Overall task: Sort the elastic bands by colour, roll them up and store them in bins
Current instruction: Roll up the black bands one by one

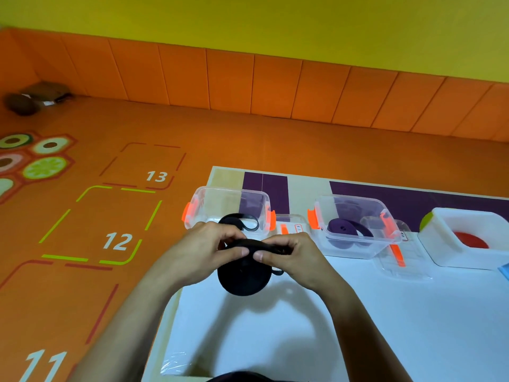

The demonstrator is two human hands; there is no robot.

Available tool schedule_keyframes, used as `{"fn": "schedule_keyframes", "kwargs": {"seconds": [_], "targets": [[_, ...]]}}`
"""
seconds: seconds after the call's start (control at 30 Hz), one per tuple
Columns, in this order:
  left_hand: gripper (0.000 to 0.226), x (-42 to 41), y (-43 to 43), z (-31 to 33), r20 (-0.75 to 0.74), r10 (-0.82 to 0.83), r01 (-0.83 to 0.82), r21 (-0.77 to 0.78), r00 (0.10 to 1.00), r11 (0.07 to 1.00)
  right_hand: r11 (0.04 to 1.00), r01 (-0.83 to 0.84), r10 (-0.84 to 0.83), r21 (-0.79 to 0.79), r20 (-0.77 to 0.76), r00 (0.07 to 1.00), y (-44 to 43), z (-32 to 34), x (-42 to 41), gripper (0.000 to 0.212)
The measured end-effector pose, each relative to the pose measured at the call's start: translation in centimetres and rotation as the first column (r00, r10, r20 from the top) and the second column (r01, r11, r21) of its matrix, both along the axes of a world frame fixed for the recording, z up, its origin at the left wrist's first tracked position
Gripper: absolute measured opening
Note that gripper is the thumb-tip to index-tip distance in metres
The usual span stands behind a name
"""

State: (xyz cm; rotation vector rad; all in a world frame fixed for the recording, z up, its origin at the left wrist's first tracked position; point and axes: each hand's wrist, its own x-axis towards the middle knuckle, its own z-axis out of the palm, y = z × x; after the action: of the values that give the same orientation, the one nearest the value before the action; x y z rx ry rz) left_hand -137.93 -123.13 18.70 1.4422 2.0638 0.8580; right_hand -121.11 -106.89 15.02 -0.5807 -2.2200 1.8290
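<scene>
From the head camera, the left hand and right hand both pinch a flat, matte black elastic band wound into a thick coil. They hold it above the smooth white table near its left edge, just before a clear plastic bin with orange latches. Thumbs should probably press the outer wrap tight, since the springy coil looks liable to unwind.

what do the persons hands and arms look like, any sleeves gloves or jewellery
The left hand and right hand are bare: no gloves, no rings seen. The left forearm and right forearm show no sleeve, watch or bracelet as far as the frame reaches.
</scene>
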Motion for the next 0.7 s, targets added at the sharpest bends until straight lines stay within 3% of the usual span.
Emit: {"fn": "schedule_keyframes", "kwargs": {"seconds": [0.1, 0.33, 0.5, 0.6, 0.7], "targets": [[0.007, -0.3, -0.4, -0.1, 0.017, 0.045, -0.046, 0.077, 0.999, 0.996, 1.0, 0.025, -0.025, 0.002, -0.009, 1.0, 0.3, 0.1, 0.3, 0.007], [0.01, -0.8, -0.5, -0.3, 0.274, 0.186, -0.259, 0.259, 0.944, 0.93, 0.998, 0.066, -0.066, -0.01, 0.009, 0.998, 0.1, 0.2, 0.4, 0.013], [0.004, -1.2, -0.8, -0.3, 0.467, 0.134, -0.203, 0.101, 0.874, 0.974, 0.994, 0.046, -0.047, -0.095, -0.014, 0.999, 0.4, 1.5, 0.4, 0.011], [0.015, -1.5, -1.6, -0.1, 0.304, 0.097, -0.085, -0.054, 0.948, 0.995, 0.999, 0.011, -0.014, 0.046, 0.074, 0.997, 0.4, 1.6, 1.0, 0.013], [0.019, -1.1, -1.6, 0.6, 0.172, 0.061, -0.047, -0.085, 0.983, 0.995, 0.998, -0.056, 0.057, -0.014, 0.105, 0.993, 0.1, 1.7, 1.1, 0.013]]}}
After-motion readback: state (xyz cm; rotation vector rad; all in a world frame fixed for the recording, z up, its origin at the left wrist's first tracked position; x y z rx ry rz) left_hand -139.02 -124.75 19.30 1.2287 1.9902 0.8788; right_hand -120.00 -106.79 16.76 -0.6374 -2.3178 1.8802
